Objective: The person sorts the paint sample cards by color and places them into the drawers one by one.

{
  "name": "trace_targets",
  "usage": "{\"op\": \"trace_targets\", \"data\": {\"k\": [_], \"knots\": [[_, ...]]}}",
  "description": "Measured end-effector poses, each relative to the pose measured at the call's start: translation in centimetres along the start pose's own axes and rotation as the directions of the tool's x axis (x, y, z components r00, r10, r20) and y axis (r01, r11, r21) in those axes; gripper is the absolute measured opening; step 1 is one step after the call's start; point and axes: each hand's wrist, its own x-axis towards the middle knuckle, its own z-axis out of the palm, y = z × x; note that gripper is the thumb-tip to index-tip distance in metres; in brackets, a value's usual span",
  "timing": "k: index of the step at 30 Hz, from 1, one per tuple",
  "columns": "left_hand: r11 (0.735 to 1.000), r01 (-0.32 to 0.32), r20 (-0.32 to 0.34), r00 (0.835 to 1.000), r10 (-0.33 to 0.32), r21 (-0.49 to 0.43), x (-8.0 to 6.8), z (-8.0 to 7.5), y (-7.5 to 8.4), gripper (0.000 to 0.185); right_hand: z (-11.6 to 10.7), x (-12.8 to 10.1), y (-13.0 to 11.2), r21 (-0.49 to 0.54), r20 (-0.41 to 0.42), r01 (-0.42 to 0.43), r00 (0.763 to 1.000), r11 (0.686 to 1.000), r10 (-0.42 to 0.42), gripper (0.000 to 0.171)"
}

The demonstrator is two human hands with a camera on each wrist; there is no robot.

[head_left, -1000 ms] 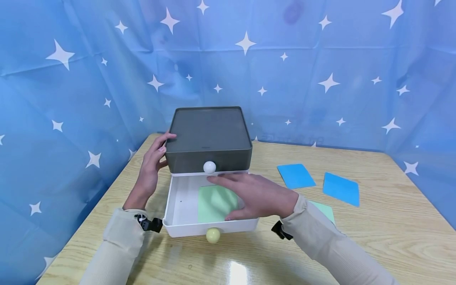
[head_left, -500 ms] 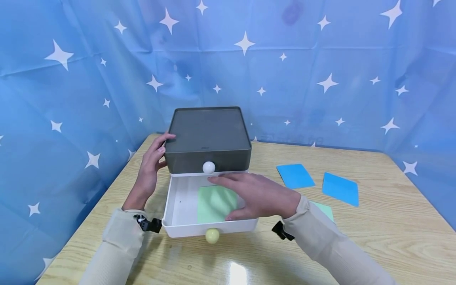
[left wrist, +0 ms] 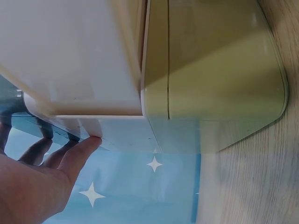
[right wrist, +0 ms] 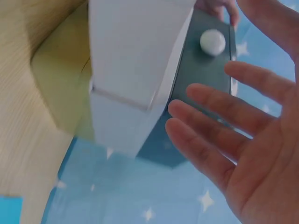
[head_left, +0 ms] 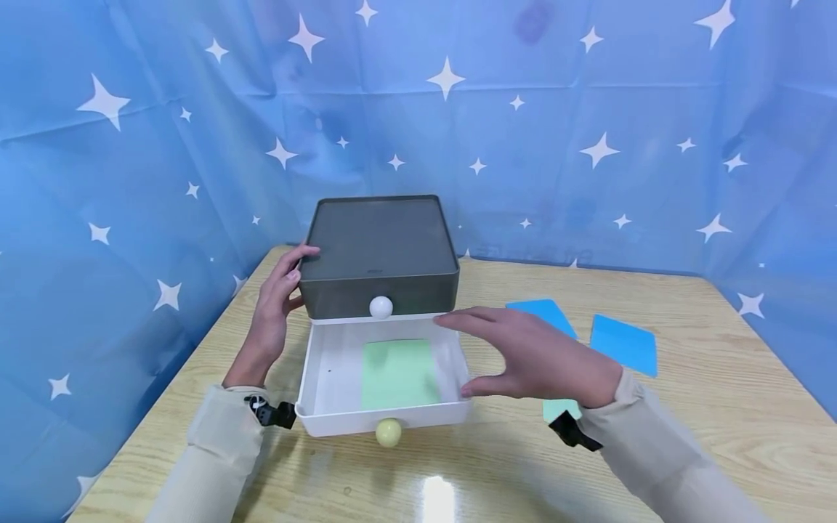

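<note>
A stacked drawer box has a dark grey top section (head_left: pixel 382 240) with a white knob (head_left: pixel 381 307). Below it a white drawer (head_left: pixel 333 363) is pulled out toward me, holding a light green square sheet (head_left: pixel 392 374). My left hand (head_left: pixel 269 312) steadies the box's left side, fingertips at the top edge; in the left wrist view its fingers touch the grey and white walls. My right hand (head_left: pixel 543 352) is beside the drawer's right wall, thumb and fingers spread with nothing between them. The right wrist view shows that palm with fingers extended.
Two blue square sheets (head_left: pixel 624 345) lie on the wooden table (head_left: pixel 713 392) at the right, one partly behind my right hand. Another light green sheet (head_left: pixel 559 409) shows beneath my right wrist. A pale yellow knob (head_left: pixel 389 433) sits below the drawer front. A starry blue curtain (head_left: pixel 418 131) hangs behind.
My right hand has moved right, from over the drawer to its right side, uncovering the green sheet inside. The left hand stays at the box's side.
</note>
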Motion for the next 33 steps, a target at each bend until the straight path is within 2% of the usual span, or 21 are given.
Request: {"op": "trace_targets", "data": {"k": [6, 12, 18, 26, 33], "knots": [[1.000, -0.004, -0.011, 1.000, 0.004, -0.004, -0.1, -0.2, -0.1, 0.050, -0.3, -3.6, 2.0, 0.006, -0.005, -0.159, 0.987, 0.987, 0.159, 0.081], [1.000, -0.004, -0.018, 1.000, 0.004, -0.008, -0.1, -0.2, -0.1, 0.050, 0.0, -7.2, 4.5, -0.006, 0.000, -0.238, 0.971, 0.971, 0.238, 0.081], [1.000, -0.003, -0.023, 1.000, 0.002, -0.010, 0.0, -0.1, -0.2, 0.049, 1.3, -10.1, 6.8, 0.008, -0.009, -0.285, 0.959, 0.959, 0.285, 0.082], [1.000, -0.008, -0.020, 1.000, 0.008, -0.016, 0.0, 0.1, -0.1, 0.050, 4.0, -12.2, 9.5, 0.000, 0.001, -0.332, 0.943, 0.943, 0.332, 0.084], [1.000, -0.007, -0.021, 1.000, 0.006, -0.025, 0.0, 0.3, 0.0, 0.049, 6.1, -13.0, 10.8, 0.048, 0.080, -0.424, 0.904, 0.904, 0.420, 0.093]]}}
